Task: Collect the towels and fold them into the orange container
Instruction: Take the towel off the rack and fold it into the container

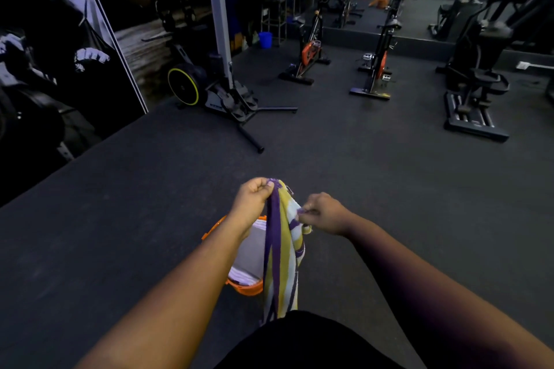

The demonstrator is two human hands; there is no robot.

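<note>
Vertically hung striped towel (281, 252), seemingly doubled

Open floor (374, 183) lies ahead of the fingers (260, 186); below them, the hanging towel (281, 260) apparently overlaps the orange container (244, 287) mouth.

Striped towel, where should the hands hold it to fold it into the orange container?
Hold the striped towel along its top edge, from above, one corner in each hand, as the left hand and right hand do now. It hangs lengthwise over the orange container, so it can be lowered straight in.
</note>
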